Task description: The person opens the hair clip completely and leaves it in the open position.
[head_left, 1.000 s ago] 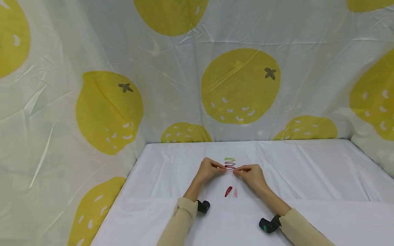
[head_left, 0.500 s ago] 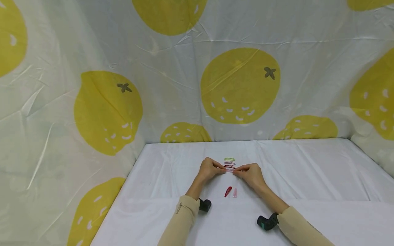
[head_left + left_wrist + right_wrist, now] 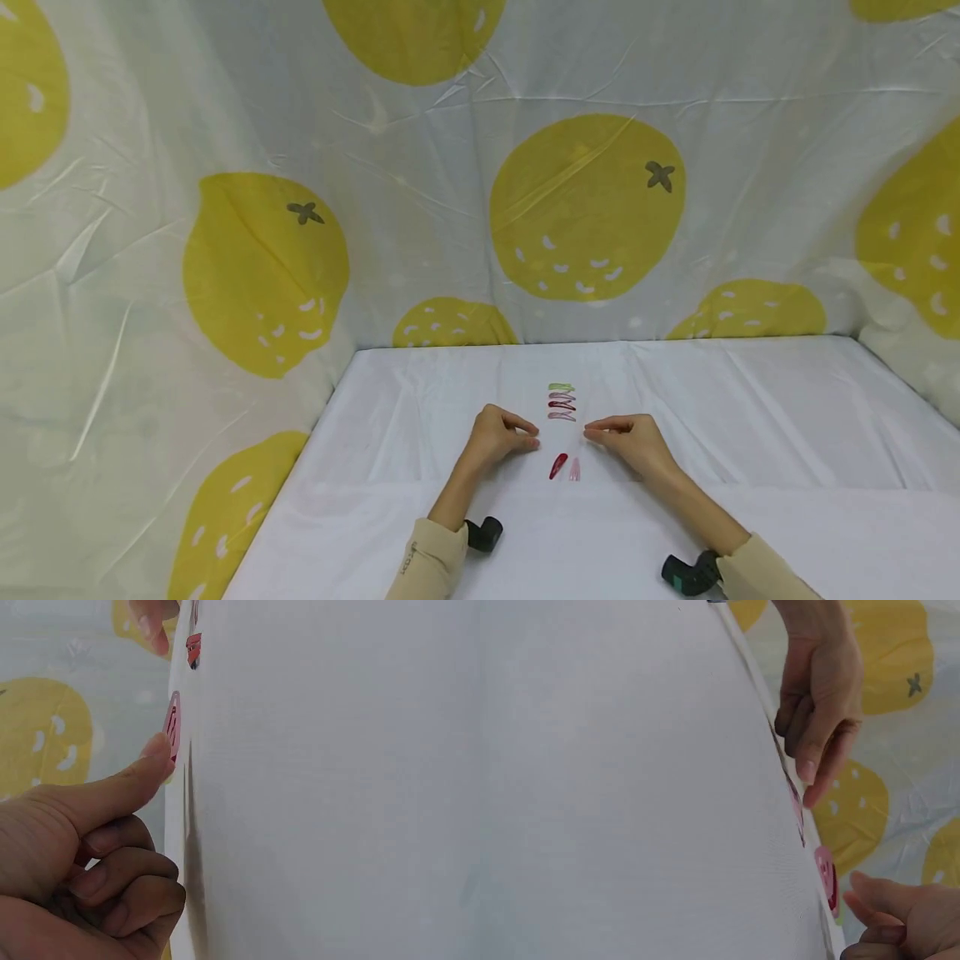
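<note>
Nearest, two beige sleeves (image 3: pixel 431 562) are fitted with black wrist-worn devices (image 3: pixel 485 534), one on the inner side of each arm. Just on the near side of the gap between the fingertips, two loose clips are laid on the white cloth-covered counter (image 3: pixel 450 387): a glossy red teardrop-shaped hair clip (image 3: pixel 558 466) and, to its right, a pale pink slender hair clip (image 3: pixel 575 469). Neither is touched. At the gap itself, nothing is held: the left hand's (image 3: pixel 498 437) thumb and forefinger are parted, and the right hand's (image 3: pixel 633 437) are brought close together, with no clip seen between them. Just beyond the fingertips, four slim clips are ranked crosswise: a pink (image 3: pixel 562 417), a dark red (image 3: pixel 562 406), a mauve (image 3: pixel 562 396) and a yellow-green (image 3: pixel 561 387) one. Because these are closely spaced, a neighbour could be nudged askew by a stray fingertip; a thin, flat clip might also slip if pinched only at its edge, and dragged cloth could disturb the row. Farthest, a lemon-printed white curtain (image 3: pixel 420 208) is hung.
</note>
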`<state>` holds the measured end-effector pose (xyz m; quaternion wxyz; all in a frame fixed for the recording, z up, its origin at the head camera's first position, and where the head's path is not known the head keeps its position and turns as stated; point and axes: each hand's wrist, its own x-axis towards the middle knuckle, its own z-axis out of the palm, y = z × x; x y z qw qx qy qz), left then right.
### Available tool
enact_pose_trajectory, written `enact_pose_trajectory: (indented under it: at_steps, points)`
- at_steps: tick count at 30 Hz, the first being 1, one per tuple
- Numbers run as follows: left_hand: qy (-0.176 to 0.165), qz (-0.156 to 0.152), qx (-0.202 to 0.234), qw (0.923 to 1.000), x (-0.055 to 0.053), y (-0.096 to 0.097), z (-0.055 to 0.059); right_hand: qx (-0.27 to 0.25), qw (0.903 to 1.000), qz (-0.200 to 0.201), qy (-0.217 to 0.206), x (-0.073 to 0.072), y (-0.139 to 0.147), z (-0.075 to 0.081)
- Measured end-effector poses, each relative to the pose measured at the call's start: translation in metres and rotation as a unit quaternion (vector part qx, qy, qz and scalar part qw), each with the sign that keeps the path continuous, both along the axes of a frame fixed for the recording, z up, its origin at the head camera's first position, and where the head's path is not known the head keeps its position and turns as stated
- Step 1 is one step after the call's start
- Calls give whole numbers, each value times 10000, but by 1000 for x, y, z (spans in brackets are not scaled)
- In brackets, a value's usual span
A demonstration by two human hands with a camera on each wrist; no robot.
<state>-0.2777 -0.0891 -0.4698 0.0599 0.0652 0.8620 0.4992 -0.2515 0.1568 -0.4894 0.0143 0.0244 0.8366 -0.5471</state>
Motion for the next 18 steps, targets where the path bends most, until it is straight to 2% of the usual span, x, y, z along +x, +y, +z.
enact_pose_trajectory:
  at_steps: [4,8,13,18]
  points:
    - [-25,-416,89,9991,10,-4,4,-46,9996,258,-44,12,5,0]
    - [-42,-795,-6,9968,15,-1,9,-74,9988,465,-116,20,4,-2]
    - [-110,-916,-244,9954,22,8,13,-157,9947,1006,133,23,-4,-5]
    - [-92,-1003,-529,9935,28,15,11,-25,9893,1400,409,25,-13,-8]
